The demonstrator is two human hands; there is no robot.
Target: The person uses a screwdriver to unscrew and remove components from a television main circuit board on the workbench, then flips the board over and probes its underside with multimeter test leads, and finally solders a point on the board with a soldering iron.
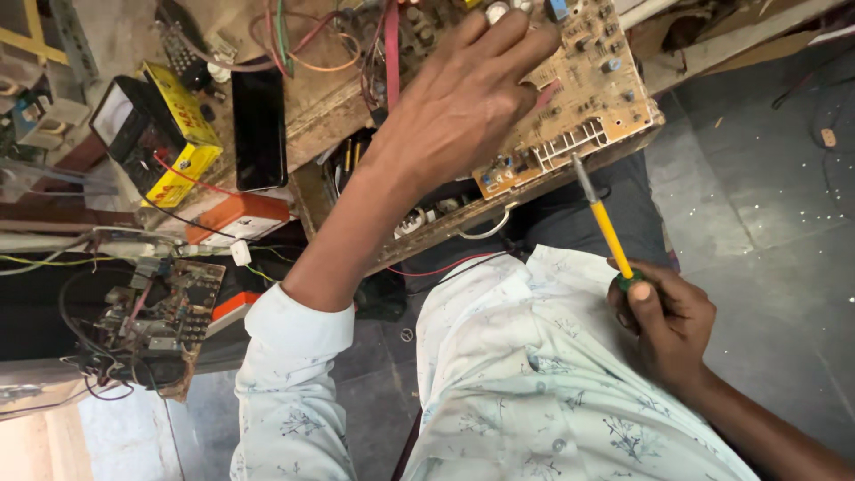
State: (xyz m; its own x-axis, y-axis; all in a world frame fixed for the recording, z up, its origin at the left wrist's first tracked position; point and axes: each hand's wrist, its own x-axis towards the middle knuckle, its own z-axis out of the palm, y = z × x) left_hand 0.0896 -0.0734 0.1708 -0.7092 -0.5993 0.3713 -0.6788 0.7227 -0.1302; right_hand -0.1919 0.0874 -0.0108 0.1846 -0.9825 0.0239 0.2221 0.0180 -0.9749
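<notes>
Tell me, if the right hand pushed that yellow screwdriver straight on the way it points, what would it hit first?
Probably the tan circuit board: the screwdriver in the right hand aims up at its near edge, by the white connector. Depth is unclear.

A yellow box (183,134) lay tilted on the bench at upper left, rectangular, with red print on its top and side. Against its left side sat a black meter (120,125) with a pale, tilted dial face. Just right of the box lay a phone (258,125), a dark upright rectangle, its screen black and glossy. Below these sat an orange-and-white box (236,218), its white face toward the camera, a red wire running to it from the yellow box.
</notes>
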